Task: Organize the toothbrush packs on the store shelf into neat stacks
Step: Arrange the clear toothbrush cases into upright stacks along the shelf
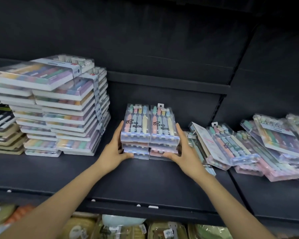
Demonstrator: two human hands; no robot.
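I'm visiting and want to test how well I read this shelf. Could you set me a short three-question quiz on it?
1. True or false: both hands, left hand and right hand, touch the two side-by-side stacks.
2. On which side of those stacks lies the untidy heap of packs: A left, B right?
3. Fill in: the tall stacks of wide packs stand to the ___ of the hands.

Key: 1 true; 2 B; 3 left.
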